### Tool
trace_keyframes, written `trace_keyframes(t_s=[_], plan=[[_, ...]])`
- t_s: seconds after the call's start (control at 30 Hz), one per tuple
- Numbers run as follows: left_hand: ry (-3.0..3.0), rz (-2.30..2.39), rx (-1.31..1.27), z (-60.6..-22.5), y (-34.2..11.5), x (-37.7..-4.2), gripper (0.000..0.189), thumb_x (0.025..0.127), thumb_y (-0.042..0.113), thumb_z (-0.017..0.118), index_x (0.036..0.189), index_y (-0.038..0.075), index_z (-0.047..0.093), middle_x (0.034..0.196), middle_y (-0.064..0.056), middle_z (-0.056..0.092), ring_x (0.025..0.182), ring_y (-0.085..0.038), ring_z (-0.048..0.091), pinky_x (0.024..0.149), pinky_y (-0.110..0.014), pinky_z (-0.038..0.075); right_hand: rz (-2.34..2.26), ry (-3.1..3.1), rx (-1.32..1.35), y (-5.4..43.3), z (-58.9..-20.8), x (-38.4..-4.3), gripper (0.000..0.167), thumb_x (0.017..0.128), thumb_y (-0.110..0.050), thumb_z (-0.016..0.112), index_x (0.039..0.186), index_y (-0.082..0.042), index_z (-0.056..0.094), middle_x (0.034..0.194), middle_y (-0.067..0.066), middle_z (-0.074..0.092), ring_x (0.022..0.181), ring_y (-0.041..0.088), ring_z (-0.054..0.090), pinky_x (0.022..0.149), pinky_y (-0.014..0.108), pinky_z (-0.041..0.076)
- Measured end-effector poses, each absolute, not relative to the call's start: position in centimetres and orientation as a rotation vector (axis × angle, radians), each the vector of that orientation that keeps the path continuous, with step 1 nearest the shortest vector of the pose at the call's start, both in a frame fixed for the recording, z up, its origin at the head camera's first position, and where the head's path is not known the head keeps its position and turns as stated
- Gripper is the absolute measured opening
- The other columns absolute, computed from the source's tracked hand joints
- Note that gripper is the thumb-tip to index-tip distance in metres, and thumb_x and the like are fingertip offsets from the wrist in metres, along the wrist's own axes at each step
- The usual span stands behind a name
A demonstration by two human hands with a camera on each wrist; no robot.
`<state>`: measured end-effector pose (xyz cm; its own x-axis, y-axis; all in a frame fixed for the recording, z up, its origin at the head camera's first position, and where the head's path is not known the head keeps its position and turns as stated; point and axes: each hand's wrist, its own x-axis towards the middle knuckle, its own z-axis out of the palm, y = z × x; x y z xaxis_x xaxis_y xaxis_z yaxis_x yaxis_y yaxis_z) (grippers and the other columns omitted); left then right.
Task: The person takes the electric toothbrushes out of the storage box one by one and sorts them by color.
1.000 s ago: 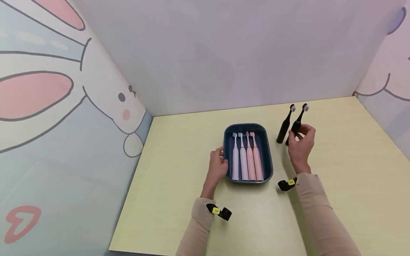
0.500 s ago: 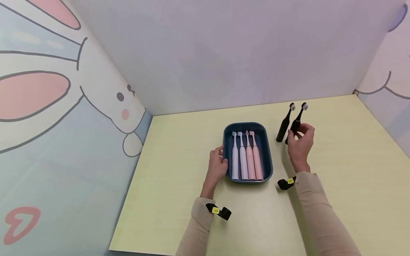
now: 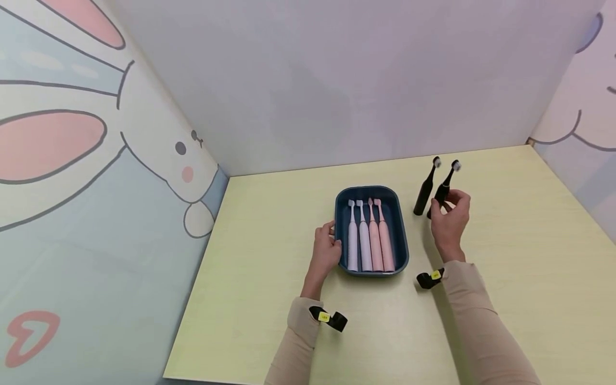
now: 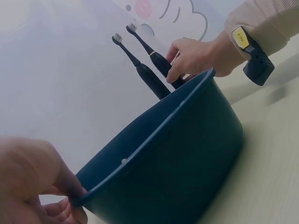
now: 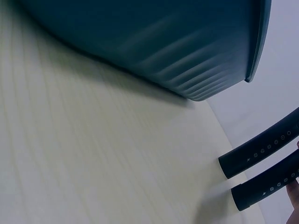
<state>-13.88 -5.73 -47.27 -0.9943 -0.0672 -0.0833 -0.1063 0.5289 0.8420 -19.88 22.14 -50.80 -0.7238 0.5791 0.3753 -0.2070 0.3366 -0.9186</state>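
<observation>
A dark blue plastic tub (image 3: pixel 400 230) sits on the table with two pale lavender electric toothbrushes (image 3: pixel 364 246) and two pink ones (image 3: pixel 386 246) lying side by side in it. My left hand (image 3: pixel 326 252) grips the tub's left side; the left wrist view has its thumb and fingers at the rim (image 4: pixel 154 140). To the right of the tub, my right hand (image 3: pixel 451 222) holds a black electric toothbrush (image 3: pixel 441 193) by its handle, brush head up. Another black electric toothbrush (image 3: pixel 424 193) stands upright just left of it. In the right wrist view, button icons run along both black handles (image 5: pixel 268 182).
The pale wooden table (image 3: pixel 260 240) meets a plain back wall (image 3: pixel 337 96) behind the tub and brushes. A rabbit mural covers the left wall (image 3: pixel 96 278), and more drawing shows on the right wall (image 3: pixel 568 176). Both sleeves carry small black wrist cameras (image 3: pixel 332 319).
</observation>
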Motion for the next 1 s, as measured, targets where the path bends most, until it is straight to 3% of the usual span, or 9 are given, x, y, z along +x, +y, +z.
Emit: trace_keyframes(t_s=[0.37,0.57,0.7,1.0], plan=[[2.707,1.478,-0.172,-47.1,-5.5,-13.4,0.050,0.092,0.001,0.052,0.141,0.007,0.043,0.111,-0.008,0.046,0.083,-0.015,0.048,0.073,-0.027,0.046,1.498,-1.942,-0.335,22.3,-51.0,-19.5,0.040,0.086,-0.008,0.066,0.121,-0.001,0.048,0.106,-0.015,0.046,0.104,0.006,0.051,0.092,0.023,0.048],[2.718,1.491,-0.159,-46.9,-5.6,-13.3,0.050,0.091,-0.001,0.052,0.140,0.007,0.044,0.109,-0.009,0.047,0.081,-0.015,0.048,0.072,-0.027,0.045,1.506,-1.975,-0.317,22.3,-50.6,-19.1,0.047,0.083,-0.007,0.068,0.125,-0.002,0.047,0.110,-0.013,0.045,0.106,0.011,0.048,0.097,0.032,0.044],[2.719,1.484,-0.155,-46.9,-5.6,-13.3,0.050,0.091,0.000,0.052,0.140,0.007,0.044,0.109,-0.008,0.047,0.081,-0.015,0.048,0.071,-0.027,0.045,1.528,-1.977,-0.324,22.4,-50.2,-18.3,0.052,0.084,-0.011,0.068,0.129,-0.002,0.044,0.113,-0.004,0.046,0.107,0.013,0.046,0.100,0.037,0.041],[2.713,1.473,-0.172,-47.2,-5.6,-13.6,0.050,0.093,0.001,0.052,0.142,0.010,0.043,0.111,-0.008,0.046,0.082,-0.015,0.048,0.072,-0.027,0.046,1.623,-1.857,-0.360,22.6,-48.1,-16.4,0.055,0.082,-0.009,0.070,0.129,-0.013,0.044,0.111,-0.010,0.046,0.107,0.008,0.049,0.099,0.030,0.042]])
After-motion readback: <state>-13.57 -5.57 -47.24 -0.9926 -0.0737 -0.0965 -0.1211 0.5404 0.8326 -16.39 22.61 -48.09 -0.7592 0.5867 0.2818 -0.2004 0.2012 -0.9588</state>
